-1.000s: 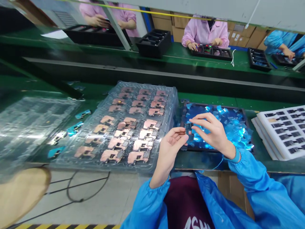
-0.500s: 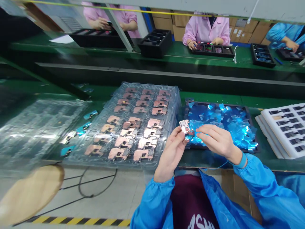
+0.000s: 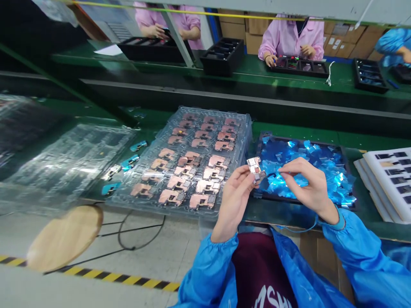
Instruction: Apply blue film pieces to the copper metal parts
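My left hand [image 3: 236, 192] pinches a small phone circuit board [image 3: 254, 166] by its lower edge, fingers behind and thumb in front. To the right of the board, my right hand [image 3: 306, 184] has thumb and index finger closed in a pinch. A thin dark sliver shows between those fingertips and the board, but whether they grip it is unclear. Beneath the hands lies a dark tray [image 3: 260, 147] heaped with pieces of blue film [image 3: 298, 160]. Left of my left hand, a stack of clear plastic trays [image 3: 248, 128] carries rows of copper-coloured boards [image 3: 205, 186].
Loose blue-covered pieces [image 3: 130, 162] lie beside another clear tray [image 3: 86, 160] on the left. White foam trays [image 3: 390, 184] with dark parts are stacked at right. Across the bench, co-workers in pink sleeves [image 3: 269, 40] handle black trays. A wooden stool [image 3: 66, 237] stands below left.
My right hand has drawn away to the right from the board, and its thumb now shows. My left hand still holds the board. The whole view has shifted towards the left.
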The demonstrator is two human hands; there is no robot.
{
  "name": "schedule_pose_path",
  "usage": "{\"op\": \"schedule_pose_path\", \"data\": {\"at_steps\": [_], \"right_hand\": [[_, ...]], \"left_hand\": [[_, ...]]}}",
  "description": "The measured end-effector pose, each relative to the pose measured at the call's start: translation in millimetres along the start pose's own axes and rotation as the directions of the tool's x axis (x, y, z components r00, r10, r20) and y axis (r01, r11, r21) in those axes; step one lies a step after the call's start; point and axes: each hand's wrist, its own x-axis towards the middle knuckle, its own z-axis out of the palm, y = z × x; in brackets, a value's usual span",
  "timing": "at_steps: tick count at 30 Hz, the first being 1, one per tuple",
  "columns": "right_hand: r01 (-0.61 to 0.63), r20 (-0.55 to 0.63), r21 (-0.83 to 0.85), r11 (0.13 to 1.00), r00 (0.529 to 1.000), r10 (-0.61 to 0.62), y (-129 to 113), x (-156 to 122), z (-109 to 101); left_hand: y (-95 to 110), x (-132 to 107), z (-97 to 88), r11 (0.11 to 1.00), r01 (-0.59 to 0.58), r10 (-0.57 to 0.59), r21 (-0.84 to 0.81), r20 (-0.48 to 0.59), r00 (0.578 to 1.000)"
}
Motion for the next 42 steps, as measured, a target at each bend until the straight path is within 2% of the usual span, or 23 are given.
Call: {"op": "schedule_pose_path", "data": {"at_steps": [4,7,10,14,16,21,27,31,34,42], "right_hand": [[-0.129,0.033,0.054,0.99,0.991,0.127,-2.0,10.5,0.8],[-0.179,0.097,0.077,0.981,0.98,0.172,-2.0,17.6,3.8],[-0.196,0.157,0.097,0.976,0.971,0.179,-1.7,22.2,9.6],[-0.149,0.22,0.09,0.985,0.967,0.126,0.1,22.8,15.5],[-0.153,0.217,0.073,0.985,0.967,0.134,2.2,21.5,15.9],[-0.267,0.148,0.058,0.962,0.955,0.256,7.8,18.3,15.1],[-0.315,0.166,0.073,0.946,0.939,0.3,8.7,15.8,17.0],[-0.328,0.145,0.069,0.942,0.938,0.315,3.8,14.8,17.4],[-0.318,0.191,0.05,0.947,0.934,0.303,-2.4,14.0,20.0],[-0.199,0.289,0.005,0.98,0.939,0.189,-10.0,13.3,34.8]], "left_hand": [[-2.3,-0.7,-1.5,0.999,0.037,-0.037,0.017,0.019,0.999],[-1.7,-1.6,-2.9,0.997,0.077,-0.077,0.016,0.034,0.996],[-1.0,-3.9,-4.7,0.994,0.109,-0.11,0.016,0.059,0.992],[-1.6,-7.1,-7.8,0.99,0.138,-0.137,-0.009,0.072,0.988],[-2.3,-8.0,-9.1,0.989,0.148,-0.146,-0.021,0.068,0.987],[-3.5,-8.3,-10.0,0.988,0.15,-0.147,-0.035,0.073,0.986],[-4.7,-8.5,-10.1,0.988,0.147,-0.142,-0.057,0.076,0.987],[-4.9,-12.2,-11.0,0.987,0.141,-0.135,-0.075,0.071,0.988],[-5.2,-18.3,-12.0,0.988,0.121,-0.117,-0.095,0.047,0.992],[-7.8,-30.4,-18.5,0.986,0.114,-0.11,-0.121,0.041,0.993]]}}
